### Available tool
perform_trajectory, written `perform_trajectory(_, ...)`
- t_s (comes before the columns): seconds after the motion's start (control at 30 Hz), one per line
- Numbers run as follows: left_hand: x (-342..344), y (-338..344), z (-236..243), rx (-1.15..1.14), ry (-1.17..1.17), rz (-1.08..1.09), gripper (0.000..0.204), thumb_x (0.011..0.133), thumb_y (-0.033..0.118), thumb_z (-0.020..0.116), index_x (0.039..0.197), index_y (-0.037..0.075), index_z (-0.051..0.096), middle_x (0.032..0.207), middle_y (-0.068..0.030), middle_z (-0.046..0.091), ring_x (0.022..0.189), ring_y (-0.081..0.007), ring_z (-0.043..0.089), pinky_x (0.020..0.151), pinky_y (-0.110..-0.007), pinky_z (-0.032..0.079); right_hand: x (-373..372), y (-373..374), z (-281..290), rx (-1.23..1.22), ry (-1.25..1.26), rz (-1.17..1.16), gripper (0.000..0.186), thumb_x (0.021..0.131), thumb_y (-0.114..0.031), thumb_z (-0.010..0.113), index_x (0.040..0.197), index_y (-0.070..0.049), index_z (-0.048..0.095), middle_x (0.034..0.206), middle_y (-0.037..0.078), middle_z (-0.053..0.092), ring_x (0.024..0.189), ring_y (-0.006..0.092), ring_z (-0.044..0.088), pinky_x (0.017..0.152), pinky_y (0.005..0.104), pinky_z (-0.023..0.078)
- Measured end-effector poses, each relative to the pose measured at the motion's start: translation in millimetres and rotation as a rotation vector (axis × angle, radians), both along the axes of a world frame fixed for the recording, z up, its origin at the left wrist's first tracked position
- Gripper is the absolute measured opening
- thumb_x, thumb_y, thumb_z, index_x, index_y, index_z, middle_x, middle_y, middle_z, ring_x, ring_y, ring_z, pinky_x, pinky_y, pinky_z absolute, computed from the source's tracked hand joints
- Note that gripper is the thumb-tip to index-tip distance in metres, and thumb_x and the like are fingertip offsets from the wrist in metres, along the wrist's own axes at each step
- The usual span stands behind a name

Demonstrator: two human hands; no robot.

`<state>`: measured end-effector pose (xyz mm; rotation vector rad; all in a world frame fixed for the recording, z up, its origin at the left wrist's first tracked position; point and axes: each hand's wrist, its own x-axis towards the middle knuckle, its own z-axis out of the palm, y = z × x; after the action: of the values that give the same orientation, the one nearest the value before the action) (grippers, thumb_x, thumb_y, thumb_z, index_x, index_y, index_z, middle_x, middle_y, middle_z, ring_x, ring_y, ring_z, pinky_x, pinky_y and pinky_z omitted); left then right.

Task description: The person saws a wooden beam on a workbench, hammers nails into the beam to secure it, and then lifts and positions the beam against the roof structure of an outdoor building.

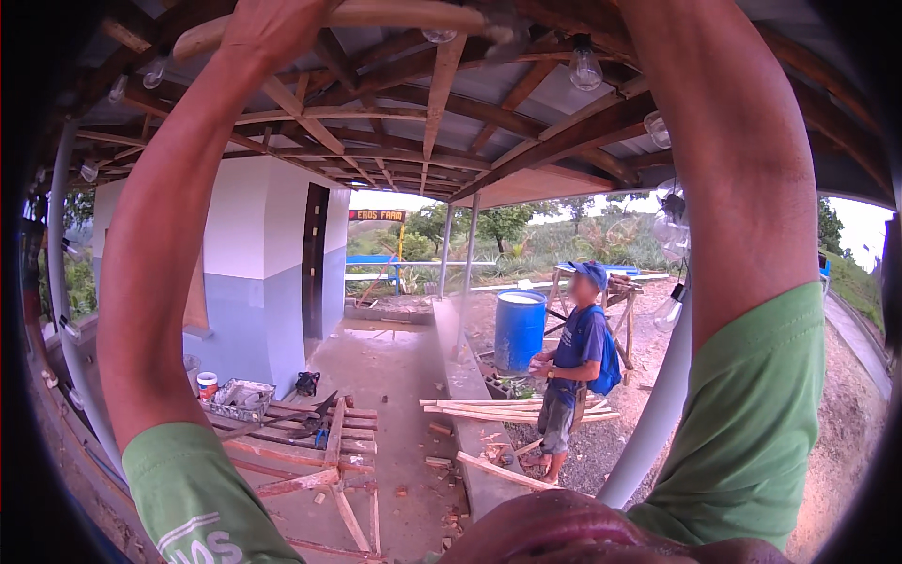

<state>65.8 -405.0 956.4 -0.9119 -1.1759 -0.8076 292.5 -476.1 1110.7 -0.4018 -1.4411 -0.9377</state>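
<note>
Both my arms reach overhead toward the roof timbers. My left hand [277,23] is at the upper edge, closed around the wooden handle of a hammer [399,14]. The handle sticks out on both sides of the hand, and its dark head at the right end is smeared by motion. Part of this hand is cut off by the picture's edge. Beyond the upper edge on the right, my right hand is out of sight; only the right arm shows. Wooden roof beams [442,94] under metal sheets lie around the hands, with a clear light bulb [584,68] hanging near the right arm.
A person [581,352] in a blue cap stands at right, near a blue barrel [520,329] and wooden strips [526,410]. Below left is a slatted wooden frame [329,451] with a tray [241,399] and a saw [318,418]. A grey post [653,428] rises at right.
</note>
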Motion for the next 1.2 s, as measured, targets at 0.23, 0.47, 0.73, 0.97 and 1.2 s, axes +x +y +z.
perform_trajectory(0.23, 4.1, -15.9, 15.4, 0.045, -0.11, 0.015, 0.019, 0.093, 0.018, 0.056, 0.108, 0.01, 0.065, 0.082, -0.017, 0.071, 0.08, -0.0355, 0.072, 0.066, -0.047, 0.053, -0.9, -1.1, -2.0, -0.016, -0.037, 0.017, 0.082, 0.096, -0.039, 0.064, 0.153, 0.003, 0.023, 0.15, 0.026, 0.043, 0.134, 0.0374, 0.047, 0.106, 0.044, 0.047)
perform_trajectory(0.47, -0.1, -18.5, -0.6, 0.046, 0.065, 0.001, 0.019, 0.092, 0.016, 0.057, 0.108, 0.009, 0.065, 0.084, -0.0159, 0.072, 0.081, -0.0348, 0.072, 0.067, -0.048, 0.054, 0.1, 0.9, 4.3, 0.007, -0.003, 0.003, 0.081, 0.095, -0.039, 0.065, 0.152, 0.004, 0.027, 0.149, 0.024, 0.044, 0.134, 0.0373, 0.048, 0.111, 0.041, 0.042)
perform_trajectory(0.73, 1.7, -1.8, 8.5, 0.021, 0.028, -0.051, 0.018, 0.09, 0.012, 0.058, 0.106, 0.008, 0.067, 0.089, -0.0178, 0.072, 0.082, -0.0338, 0.072, 0.064, -0.046, 0.054, 5.3, -2.8, 3.8, -0.006, -0.102, 0.015, 0.078, 0.096, -0.038, 0.065, 0.153, -0.001, 0.027, 0.152, 0.023, 0.041, 0.133, 0.0371, 0.048, 0.11, 0.0425, 0.043)
perform_trajectory(0.97, 8.9, -6.2, 5.8, 0.031, -0.103, -0.049, 0.02, 0.089, 0.011, 0.059, 0.106, 0.008, 0.068, 0.087, -0.0175, 0.072, 0.081, -0.0353, 0.072, 0.064, -0.045, 0.054, -3.1, 3.0, 9.3, 0.091, 0.066, -0.064, 0.075, 0.097, -0.038, 0.063, 0.15, 0.003, 0.029, 0.147, 0.025, 0.046, 0.135, 0.0367, 0.047, 0.111, 0.0433, 0.04)
perform_trajectory(1.2, 1.9, -3.8, 22.1, 0.034, -0.007, -0.002, 0.02, 0.089, 0.011, 0.059, 0.107, 0.008, 0.068, 0.083, -0.0167, 0.071, 0.079, -0.0345, 0.072, 0.064, -0.045, 0.054, -0.1, -2.5, 1.9, -0.024, -0.019, 0.027, 0.079, 0.096, -0.039, 0.064, 0.15, 0.005, 0.028, 0.149, 0.028, 0.043, 0.138, 0.039, 0.043, 0.114, 0.0416, 0.038)
